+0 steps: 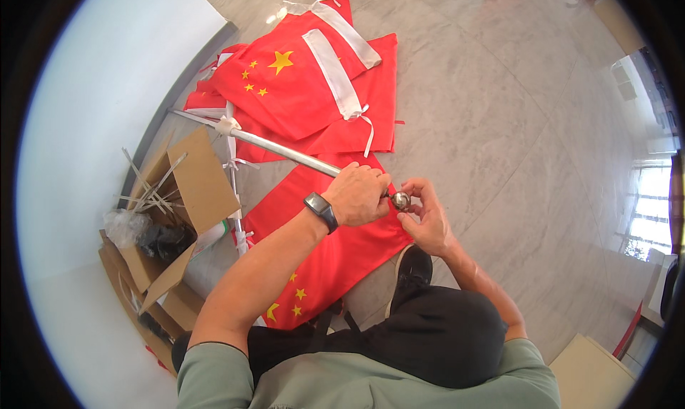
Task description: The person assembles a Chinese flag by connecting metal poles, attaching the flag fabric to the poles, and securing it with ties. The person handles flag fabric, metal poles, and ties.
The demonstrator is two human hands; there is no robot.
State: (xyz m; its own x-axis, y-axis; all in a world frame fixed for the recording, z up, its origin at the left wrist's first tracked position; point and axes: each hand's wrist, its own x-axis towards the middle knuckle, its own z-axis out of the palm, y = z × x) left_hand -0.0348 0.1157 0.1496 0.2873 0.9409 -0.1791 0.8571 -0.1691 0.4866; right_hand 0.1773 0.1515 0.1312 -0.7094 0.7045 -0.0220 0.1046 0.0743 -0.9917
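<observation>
My left hand [359, 195], with a black watch on its wrist, grips a silver metal flagpole [289, 153] near its close end. At that end sits a shiny metal ball finial [401, 201], held between the thumb and fingers of my right hand [428, 216]. Whether the ball is fixed to the pole is hidden by my left hand. Under my hands a red flag with yellow stars [342, 237] lies across the floor. Beyond it several more red flags [289, 96] are piled, with white header strips [334, 74] and white ties.
An open cardboard box [203, 179] on the left holds plastic bags [168, 240] and thin white sticks. Behind it runs a white wall [118, 82]. Another flagpole [238, 224] with white ties lies beside the box. Grey marble tile floor [481, 114] stretches to the right.
</observation>
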